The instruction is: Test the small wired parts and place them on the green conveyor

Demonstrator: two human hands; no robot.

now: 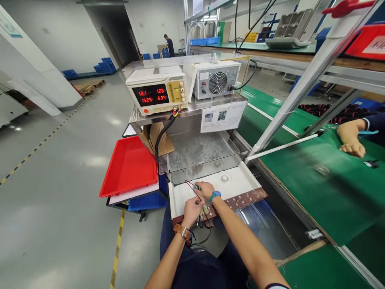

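Observation:
My left hand (192,210), above a brown leather watch strap, is closed in a pinch at the front of a white work tray (239,179). A thin red wire (192,188) runs up from its fingertips and bends near the board. Just right of these fingers is a small green piece (205,210), its kind unclear. My right hand (206,189), with a blue wristband, is closed on a small green circuit board (196,186) over the tray; its fingers hide most of the board. Black cable (207,237) hangs below the tray's brown perforated front strip (240,199).
A power supply (158,90) with red digits stands on a metal shelf, beside a fan-backed unit (217,80). A red tray (130,166) lies left. A slanted metal post (306,84) and green bench (331,180) stand right, where a co-worker's hand (351,140) rests.

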